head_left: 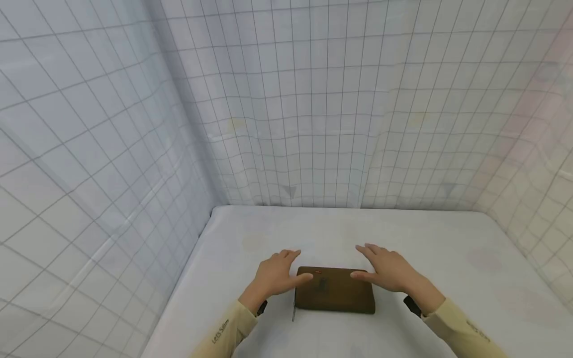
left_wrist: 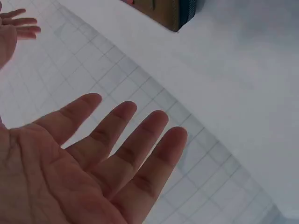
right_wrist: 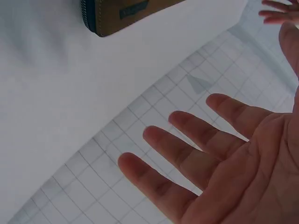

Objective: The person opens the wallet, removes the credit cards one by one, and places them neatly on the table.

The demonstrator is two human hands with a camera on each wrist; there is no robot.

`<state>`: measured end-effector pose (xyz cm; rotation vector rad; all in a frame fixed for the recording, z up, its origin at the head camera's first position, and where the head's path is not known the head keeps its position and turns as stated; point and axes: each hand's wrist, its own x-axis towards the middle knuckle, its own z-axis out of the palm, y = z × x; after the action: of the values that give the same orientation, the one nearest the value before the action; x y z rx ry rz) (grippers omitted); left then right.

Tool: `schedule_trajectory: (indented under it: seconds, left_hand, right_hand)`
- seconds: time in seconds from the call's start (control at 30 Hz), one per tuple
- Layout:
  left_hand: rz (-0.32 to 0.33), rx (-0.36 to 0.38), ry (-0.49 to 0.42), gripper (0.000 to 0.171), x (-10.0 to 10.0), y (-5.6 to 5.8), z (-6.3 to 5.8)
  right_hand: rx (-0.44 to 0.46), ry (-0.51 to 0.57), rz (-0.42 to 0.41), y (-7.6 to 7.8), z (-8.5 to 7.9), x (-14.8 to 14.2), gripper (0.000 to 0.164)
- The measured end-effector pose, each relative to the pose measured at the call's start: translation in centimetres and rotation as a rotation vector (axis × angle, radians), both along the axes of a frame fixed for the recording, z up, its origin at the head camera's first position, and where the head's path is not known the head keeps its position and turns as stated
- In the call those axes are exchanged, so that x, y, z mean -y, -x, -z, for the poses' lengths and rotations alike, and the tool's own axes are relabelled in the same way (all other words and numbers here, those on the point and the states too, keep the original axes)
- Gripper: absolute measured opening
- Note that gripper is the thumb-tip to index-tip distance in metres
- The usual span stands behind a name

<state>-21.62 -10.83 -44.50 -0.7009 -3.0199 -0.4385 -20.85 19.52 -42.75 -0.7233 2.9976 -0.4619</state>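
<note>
In the head view, a brown zip wallet (head_left: 335,296) lies flat on the white-covered desk (head_left: 250,233), near the person's end. Its metal zip pull (head_left: 293,314) sticks out at the near left corner, and a small red tag (head_left: 318,272) shows by the far edge. The left hand (head_left: 276,275) and right hand (head_left: 390,268) are at either side, palms down, both released, fingers extended and grasping nothing. Each thumb overlaps the wallet from this angle; touch cannot be judged here. Yellow sleeves (head_left: 228,330) with dark lettering cover the forearms. Grid-patterned curtains (head_left: 331,99) enclose the desk.

In the left wrist view, the left hand's four fingers are spread and straight, with the brown zip wallet's corner at the top, well apart from them.

In the right wrist view, the right hand is likewise spread, fingertips well apart from the wallet, whose face carries a dark patch (right_wrist: 133,9), its lettering too blurred to read.
</note>
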Motion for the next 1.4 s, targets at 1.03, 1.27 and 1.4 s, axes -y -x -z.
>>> schedule_trajectory:
  seconds: [1.03,1.27,1.4]
  left_hand:
    - [-0.273,0.197,-0.221,0.052,-0.6,-0.3,8.4]
    - [-0.247,0.179,-0.261,0.051,-0.8,-0.6,8.2]
    - [-0.218,0.185,-0.306,0.048,-0.5,-0.6,8.5]
  right_hand:
    - [0.304,0.138,0.332,0.3,8.7,-0.2,0.057]
    - [0.309,0.179,0.354,0.2,9.0,0.0,0.059]
    - [0.330,0.228,0.372,0.1,9.4,-0.1,0.059]
